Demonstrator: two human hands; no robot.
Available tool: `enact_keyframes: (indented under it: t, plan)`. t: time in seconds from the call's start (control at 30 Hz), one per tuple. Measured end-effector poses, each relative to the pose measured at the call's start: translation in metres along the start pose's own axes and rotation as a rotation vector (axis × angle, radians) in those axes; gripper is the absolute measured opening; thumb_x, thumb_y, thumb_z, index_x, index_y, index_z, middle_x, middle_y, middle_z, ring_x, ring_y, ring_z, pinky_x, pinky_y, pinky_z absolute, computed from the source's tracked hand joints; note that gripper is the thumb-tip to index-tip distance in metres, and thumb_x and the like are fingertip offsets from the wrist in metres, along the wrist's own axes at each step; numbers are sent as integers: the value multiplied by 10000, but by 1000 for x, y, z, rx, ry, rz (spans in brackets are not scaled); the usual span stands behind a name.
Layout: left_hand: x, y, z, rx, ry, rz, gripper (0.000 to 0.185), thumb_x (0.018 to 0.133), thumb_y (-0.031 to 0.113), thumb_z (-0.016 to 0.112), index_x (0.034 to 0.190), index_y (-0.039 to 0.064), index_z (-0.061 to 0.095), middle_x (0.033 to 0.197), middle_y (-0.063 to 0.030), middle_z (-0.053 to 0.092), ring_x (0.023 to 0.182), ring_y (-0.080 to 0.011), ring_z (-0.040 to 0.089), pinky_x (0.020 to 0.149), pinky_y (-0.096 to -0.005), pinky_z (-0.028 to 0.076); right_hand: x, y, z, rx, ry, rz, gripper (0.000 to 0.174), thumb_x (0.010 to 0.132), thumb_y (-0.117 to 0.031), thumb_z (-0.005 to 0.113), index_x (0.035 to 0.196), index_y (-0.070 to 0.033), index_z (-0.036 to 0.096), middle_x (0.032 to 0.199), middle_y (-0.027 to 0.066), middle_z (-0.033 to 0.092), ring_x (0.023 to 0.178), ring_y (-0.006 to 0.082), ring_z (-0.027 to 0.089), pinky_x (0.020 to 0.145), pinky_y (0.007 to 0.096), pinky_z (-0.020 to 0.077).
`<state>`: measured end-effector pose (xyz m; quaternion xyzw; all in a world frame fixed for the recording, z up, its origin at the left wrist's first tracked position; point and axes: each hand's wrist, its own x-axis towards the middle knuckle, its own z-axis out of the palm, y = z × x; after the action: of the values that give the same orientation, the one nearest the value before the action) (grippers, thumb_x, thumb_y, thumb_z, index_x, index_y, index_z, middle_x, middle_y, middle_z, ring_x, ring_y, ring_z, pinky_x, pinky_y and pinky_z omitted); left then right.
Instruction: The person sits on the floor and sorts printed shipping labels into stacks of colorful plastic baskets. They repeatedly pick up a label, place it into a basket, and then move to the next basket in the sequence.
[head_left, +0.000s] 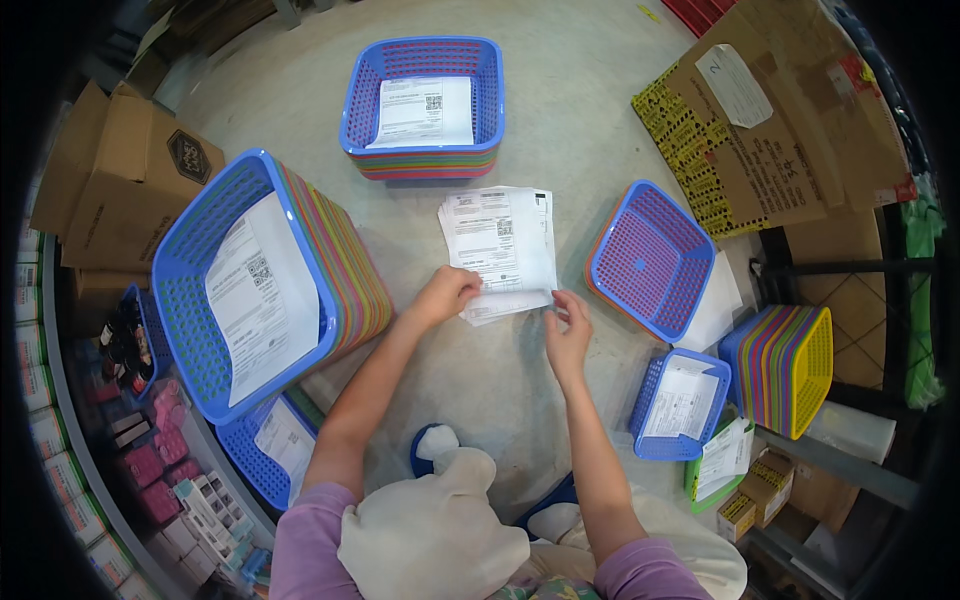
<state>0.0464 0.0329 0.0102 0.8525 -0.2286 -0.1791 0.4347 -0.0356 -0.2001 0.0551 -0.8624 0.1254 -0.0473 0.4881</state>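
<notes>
A pile of printed paper sheets (499, 232) lies on the concrete floor in front of me, its edges uneven. The near edge of the top sheet is curled up and over. My left hand (450, 294) pinches the left end of this curled edge between thumb and fingers. At the right end of the curl is my right hand (568, 319), its thumb and fingers apart; whether its fingertips touch the paper is hard to tell. Beyond the pile, a stack of plastic baskets (422, 161) with a blue one on top holds more printed sheets (425, 112).
A tall basket stack (341, 262) with sheets inside leans at left, beside a cardboard box (124, 172). At right stand a blue basket (652, 259), a small blue basket with papers (679, 405), a yellow-topped basket stack (780, 367) and a large taped carton (772, 135).
</notes>
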Motion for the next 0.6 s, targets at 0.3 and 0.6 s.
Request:
enact_keyframes:
  t: [0.3, 0.6]
  plan:
    - [91, 129, 45, -61, 470, 643, 160, 832, -9, 520, 955, 28, 615, 1010, -146, 678, 892, -315, 663, 778, -358, 539, 19, 47, -134, -884, -50, -149, 342, 750, -36, 663, 1090, -33, 621, 1063, 218, 622, 1013, 364, 589, 872, 447, 462]
    - [105, 196, 52, 212, -130, 504, 197, 733, 16, 620, 911, 98, 617, 933, -79, 664, 937, -268, 644, 1030, -532, 361, 22, -32, -174, -927, 289, -766, 173, 676, 3, 674, 831, -69, 646, 936, 69, 659, 882, 252, 625, 780, 360, 428]
